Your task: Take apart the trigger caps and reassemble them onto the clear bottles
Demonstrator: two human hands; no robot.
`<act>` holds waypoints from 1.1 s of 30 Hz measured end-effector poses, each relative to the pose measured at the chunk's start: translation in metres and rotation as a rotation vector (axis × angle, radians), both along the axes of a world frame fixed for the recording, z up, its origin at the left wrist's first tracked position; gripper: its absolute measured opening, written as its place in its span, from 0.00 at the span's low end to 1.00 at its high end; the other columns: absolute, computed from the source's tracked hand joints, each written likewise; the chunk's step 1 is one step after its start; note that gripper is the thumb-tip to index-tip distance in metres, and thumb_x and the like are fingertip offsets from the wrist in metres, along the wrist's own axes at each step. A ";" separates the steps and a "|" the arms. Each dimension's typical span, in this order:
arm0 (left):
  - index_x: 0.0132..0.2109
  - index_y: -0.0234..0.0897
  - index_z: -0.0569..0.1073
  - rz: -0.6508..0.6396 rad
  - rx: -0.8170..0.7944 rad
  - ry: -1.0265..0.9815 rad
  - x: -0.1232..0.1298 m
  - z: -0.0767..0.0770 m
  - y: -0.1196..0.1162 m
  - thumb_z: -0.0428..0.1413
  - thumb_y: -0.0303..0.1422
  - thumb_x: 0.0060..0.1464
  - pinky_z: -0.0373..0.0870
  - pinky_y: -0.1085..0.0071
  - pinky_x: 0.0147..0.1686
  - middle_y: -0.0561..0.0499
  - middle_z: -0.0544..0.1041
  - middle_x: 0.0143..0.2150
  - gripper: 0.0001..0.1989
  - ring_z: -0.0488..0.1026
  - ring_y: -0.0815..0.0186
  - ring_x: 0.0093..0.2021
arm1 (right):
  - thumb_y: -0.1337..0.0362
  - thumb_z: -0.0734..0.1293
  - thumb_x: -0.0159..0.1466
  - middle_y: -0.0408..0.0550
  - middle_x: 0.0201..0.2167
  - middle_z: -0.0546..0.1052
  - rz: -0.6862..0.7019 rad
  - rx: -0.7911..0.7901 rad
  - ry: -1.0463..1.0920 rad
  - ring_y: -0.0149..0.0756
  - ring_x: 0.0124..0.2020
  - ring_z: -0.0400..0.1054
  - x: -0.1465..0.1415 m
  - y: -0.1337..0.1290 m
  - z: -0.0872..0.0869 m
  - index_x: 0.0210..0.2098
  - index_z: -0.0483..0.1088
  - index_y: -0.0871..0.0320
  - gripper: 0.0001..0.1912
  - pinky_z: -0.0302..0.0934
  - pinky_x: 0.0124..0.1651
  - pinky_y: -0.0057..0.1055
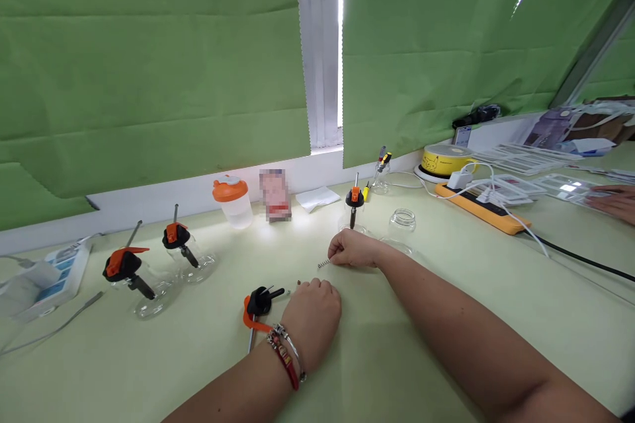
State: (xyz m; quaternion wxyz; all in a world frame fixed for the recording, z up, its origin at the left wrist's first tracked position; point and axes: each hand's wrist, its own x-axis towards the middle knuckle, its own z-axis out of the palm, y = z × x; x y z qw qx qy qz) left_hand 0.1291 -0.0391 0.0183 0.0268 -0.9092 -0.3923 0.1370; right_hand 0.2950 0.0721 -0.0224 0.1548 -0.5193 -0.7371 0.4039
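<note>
In the middle of the table, my right hand (pixel 353 248) pinches one end of a small metal spring (pixel 323 264). My left hand (pixel 314 307) lies just below and to the left, its fingers curled down. A tiny part shows at its fingertips, too small to name. Beside my left wrist rests a black lid (pixel 260 302) with an orange strap (pixel 254 321) and a metal rod (pixel 252 337). Beyond my right hand stand a glass jar with a black and orange lid (pixel 354 197) and an open glass jar (pixel 401 228).
Two lidded glass jars (pixel 153 297) (pixel 196 268) and a white power strip (pixel 64 277) are at the left. An orange-lidded cup (pixel 233 201) stands at the back. An orange power strip (pixel 483 208) with cables lies right. Another person's hand (pixel 615 203) shows at the right edge.
</note>
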 end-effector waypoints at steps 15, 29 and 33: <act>0.45 0.31 0.70 -0.044 0.157 -0.392 0.003 -0.029 0.029 0.45 0.20 0.57 0.68 0.65 0.46 0.42 0.72 0.46 0.12 0.68 0.59 0.47 | 0.68 0.65 0.49 0.42 0.27 0.76 0.078 0.114 -0.105 0.30 0.29 0.66 -0.001 0.001 0.000 0.30 0.75 0.57 0.09 0.57 0.27 0.22; 0.35 0.36 0.75 0.261 -0.011 -0.380 -0.009 -0.022 0.033 0.48 0.24 0.54 0.66 0.69 0.35 0.46 0.74 0.38 0.11 0.71 0.61 0.39 | 0.67 0.67 0.47 0.41 0.27 0.76 0.155 0.020 -0.167 0.30 0.28 0.66 0.007 0.000 0.011 0.29 0.74 0.57 0.08 0.57 0.26 0.22; 0.37 0.35 0.75 0.278 0.039 -0.359 -0.007 -0.026 0.035 0.46 0.22 0.55 0.66 0.69 0.37 0.45 0.74 0.39 0.12 0.71 0.62 0.40 | 0.67 0.67 0.47 0.42 0.26 0.76 0.192 0.003 -0.145 0.31 0.28 0.66 0.007 -0.002 0.013 0.28 0.74 0.57 0.07 0.58 0.26 0.23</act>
